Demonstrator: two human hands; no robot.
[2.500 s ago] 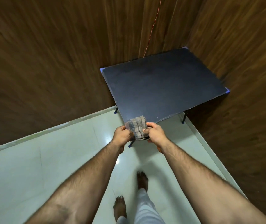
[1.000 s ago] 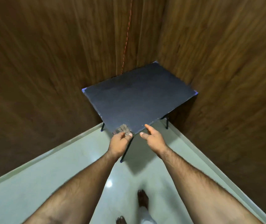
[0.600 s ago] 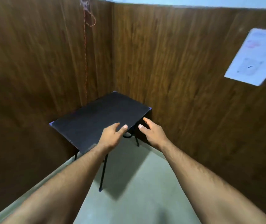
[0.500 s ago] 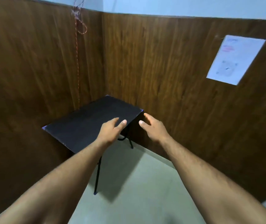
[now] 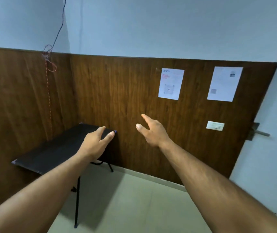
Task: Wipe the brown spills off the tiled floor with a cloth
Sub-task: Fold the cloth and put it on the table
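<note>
Head view. Left hand (image 5: 96, 144): raised over the far end of the black table (image 5: 50, 153), fingers straight and loose, holding nothing; whether it touched the top could not be told. Right hand (image 5: 152, 130): raised before the wood panel (image 5: 126, 98), fingers spread, empty. Cloth: not in sight. Floor (image 5: 134, 204): pale tile, no brown spill showing in the strip visible. Two papers (image 5: 171, 84) and a switch plate (image 5: 215, 126) on the panel. Judgement: no wiping was under way; to do the step well, the cloth had to be found and gripped first, then the gaze lowered to find spills.
</note>
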